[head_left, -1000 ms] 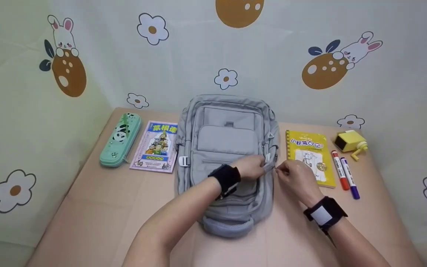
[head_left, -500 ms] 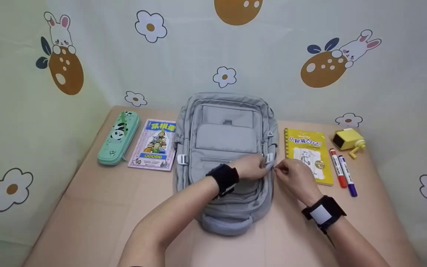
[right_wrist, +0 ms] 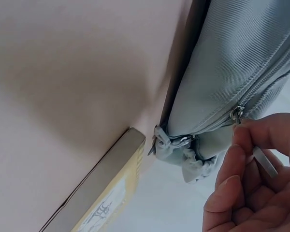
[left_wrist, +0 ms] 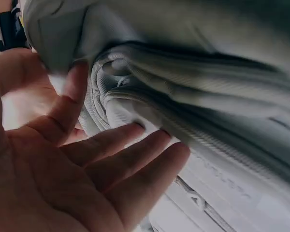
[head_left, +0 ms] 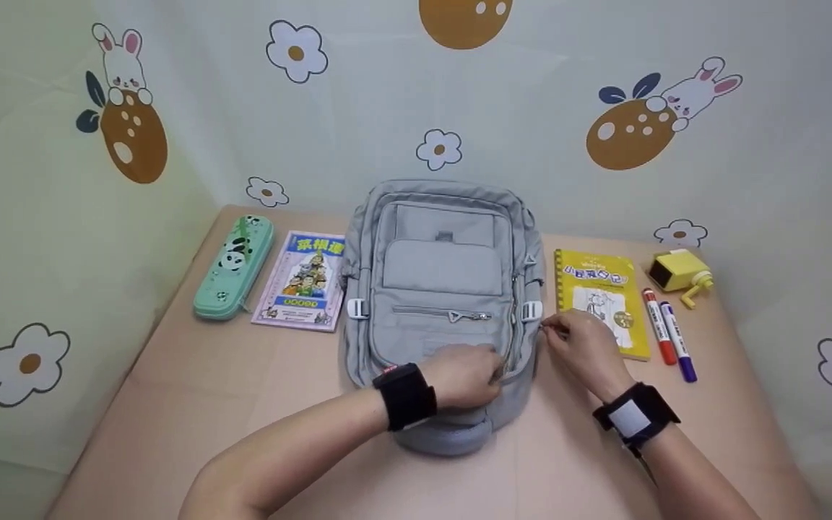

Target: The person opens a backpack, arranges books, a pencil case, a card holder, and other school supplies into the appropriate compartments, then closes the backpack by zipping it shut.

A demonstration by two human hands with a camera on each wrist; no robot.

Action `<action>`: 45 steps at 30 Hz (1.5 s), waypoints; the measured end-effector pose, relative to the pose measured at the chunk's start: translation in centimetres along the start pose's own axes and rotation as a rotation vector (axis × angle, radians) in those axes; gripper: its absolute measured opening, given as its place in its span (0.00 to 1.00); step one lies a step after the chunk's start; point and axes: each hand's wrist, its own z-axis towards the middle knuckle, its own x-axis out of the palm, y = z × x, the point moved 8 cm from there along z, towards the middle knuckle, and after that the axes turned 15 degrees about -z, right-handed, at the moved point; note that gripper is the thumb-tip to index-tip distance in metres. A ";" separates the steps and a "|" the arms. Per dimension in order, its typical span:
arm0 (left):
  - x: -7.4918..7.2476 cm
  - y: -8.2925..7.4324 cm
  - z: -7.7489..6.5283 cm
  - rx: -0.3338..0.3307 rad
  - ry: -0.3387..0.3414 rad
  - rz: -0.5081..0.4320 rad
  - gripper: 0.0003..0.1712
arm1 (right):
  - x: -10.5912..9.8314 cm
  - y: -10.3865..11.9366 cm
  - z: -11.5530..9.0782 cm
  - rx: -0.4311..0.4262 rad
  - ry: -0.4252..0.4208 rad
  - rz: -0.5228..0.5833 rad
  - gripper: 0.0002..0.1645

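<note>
A grey backpack lies on its back on the table, front side up. My right hand is at its right side, where thumb and forefinger pinch a zipper pull. The zipper slider sits on the side seam in the right wrist view, with closed teeth running up from it. My left hand is on the lower front of the bag. In the left wrist view its fingers are fairly straight against the folded fabric by the front zipper seam.
To the left lie a green panda pencil case and a pink book, partly under the bag's edge. On the right are a yellow book, a red marker, a purple marker and a yellow sharpener with a crank.
My left hand has left the strap at the bag's right side and slid down to its lower front, uncovering a front pocket zipper. My right hand has shifted slightly right, still pinching.
</note>
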 end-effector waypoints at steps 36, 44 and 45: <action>0.0 1.4 0.6 -0.058 0.087 -0.101 0.08 | -1.6 1.8 -4.2 -0.026 0.016 -0.113 0.06; 0.1 1.1 0.7 -0.031 0.079 -0.044 0.09 | -1.9 2.7 -4.9 -0.045 0.009 -0.159 0.07; 0.1 1.0 0.7 -0.026 0.076 -0.034 0.09 | -1.9 2.8 -5.0 -0.049 0.007 -0.165 0.07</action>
